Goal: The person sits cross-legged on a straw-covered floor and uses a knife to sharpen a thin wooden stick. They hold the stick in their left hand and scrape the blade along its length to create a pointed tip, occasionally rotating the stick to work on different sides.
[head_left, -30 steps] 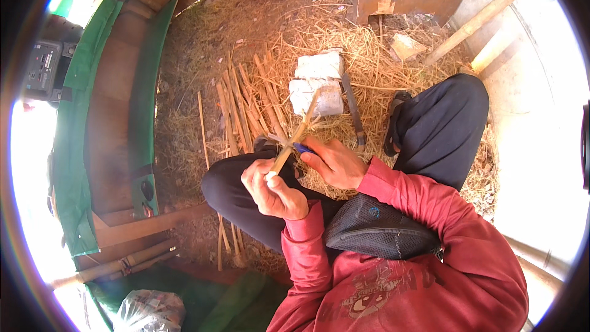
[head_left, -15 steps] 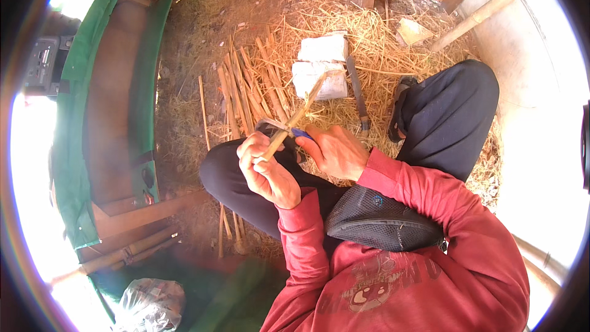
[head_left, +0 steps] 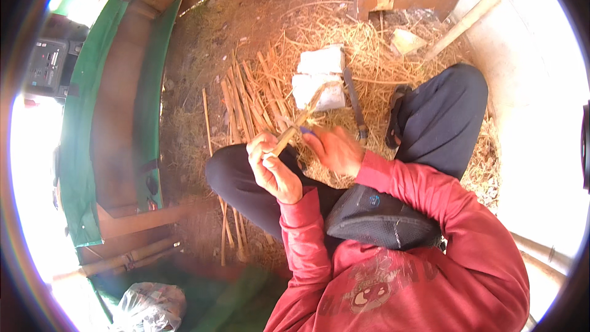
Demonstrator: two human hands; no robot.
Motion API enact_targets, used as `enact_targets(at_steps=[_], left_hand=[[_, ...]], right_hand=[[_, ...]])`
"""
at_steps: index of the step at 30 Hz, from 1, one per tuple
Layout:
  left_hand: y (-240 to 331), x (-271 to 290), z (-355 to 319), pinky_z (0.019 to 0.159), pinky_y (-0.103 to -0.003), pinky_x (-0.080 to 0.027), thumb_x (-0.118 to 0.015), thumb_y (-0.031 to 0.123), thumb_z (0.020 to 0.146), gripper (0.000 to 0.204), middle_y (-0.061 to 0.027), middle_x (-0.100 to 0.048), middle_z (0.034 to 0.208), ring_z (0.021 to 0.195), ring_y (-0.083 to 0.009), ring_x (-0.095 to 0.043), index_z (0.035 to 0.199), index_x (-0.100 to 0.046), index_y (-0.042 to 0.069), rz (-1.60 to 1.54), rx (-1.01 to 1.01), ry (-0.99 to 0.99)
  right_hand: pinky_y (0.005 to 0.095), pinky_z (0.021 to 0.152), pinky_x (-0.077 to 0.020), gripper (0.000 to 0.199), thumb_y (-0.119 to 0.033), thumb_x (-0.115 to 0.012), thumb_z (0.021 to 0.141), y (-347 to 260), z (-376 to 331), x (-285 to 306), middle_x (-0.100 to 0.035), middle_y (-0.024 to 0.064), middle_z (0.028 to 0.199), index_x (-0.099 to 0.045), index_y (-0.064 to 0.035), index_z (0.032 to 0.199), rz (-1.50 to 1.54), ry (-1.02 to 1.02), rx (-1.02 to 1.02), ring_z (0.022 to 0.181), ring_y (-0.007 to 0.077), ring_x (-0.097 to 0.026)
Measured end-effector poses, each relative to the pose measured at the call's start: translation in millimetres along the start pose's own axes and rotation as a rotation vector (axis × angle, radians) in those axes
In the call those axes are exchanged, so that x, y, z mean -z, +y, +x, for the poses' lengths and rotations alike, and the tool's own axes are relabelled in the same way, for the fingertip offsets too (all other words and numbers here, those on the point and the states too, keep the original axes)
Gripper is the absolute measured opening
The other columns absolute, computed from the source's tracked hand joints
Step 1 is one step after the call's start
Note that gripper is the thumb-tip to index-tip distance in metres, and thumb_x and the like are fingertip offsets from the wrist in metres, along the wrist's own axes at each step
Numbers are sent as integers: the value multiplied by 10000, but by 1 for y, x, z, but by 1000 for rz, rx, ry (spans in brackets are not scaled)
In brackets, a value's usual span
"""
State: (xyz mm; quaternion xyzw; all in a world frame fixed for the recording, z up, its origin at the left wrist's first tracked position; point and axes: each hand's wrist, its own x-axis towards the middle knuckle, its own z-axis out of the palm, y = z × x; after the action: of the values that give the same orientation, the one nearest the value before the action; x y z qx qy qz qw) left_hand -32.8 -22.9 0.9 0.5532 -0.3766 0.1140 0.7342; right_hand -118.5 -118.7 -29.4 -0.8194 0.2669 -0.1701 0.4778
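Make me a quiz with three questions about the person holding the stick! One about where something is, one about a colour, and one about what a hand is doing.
1. Where do the two white blocks lie?
A. On the straw beyond the hands
B. In the person's lap
C. On the green cloth

2. What colour are the person's sleeves?
A. Blue
B. Red
C. Yellow

3. What is the left hand doing?
A. Resting open on the knee
B. Gripping a thin bamboo strip
C. Lifting a white block

Answers:
1. A: the blocks sit on the straw, just past the bamboo strip.
2. B: both sleeves are red.
3. B: the left hand's fingers wrap around the strip, while the right hand works at it close by, blurred.
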Motion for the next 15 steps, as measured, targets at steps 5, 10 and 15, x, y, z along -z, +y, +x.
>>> enact_targets(at_steps=[5,10,15], left_hand=[[-1,5,0,853,-351,-436,-516,399,1052,381,-121,-557,1012,910,-206,-523,1029,-548,20,17,5,26],[0,6,2,849,-352,-440,-514,400,1053,387,-122,-552,1003,906,-209,-522,1013,-538,16,-4,-17,1],[-1,10,-2,872,-352,-433,-510,405,1054,396,-112,-556,1006,915,-199,-526,1020,-545,12,-19,34,-12]], right_hand=[[570,675,-498,468,-397,-474,1045,10,10,1,-638,309,741,-684,8,940,-104,-43,-142,734,509,-638],[554,661,-495,431,-362,-490,1038,-18,-5,4,-632,302,724,-674,11,927,24,-77,17,738,505,-638],[554,631,-501,440,-370,-508,1030,-3,3,-5,-622,285,672,-692,4,889,-129,-17,-11,668,494,-632]])
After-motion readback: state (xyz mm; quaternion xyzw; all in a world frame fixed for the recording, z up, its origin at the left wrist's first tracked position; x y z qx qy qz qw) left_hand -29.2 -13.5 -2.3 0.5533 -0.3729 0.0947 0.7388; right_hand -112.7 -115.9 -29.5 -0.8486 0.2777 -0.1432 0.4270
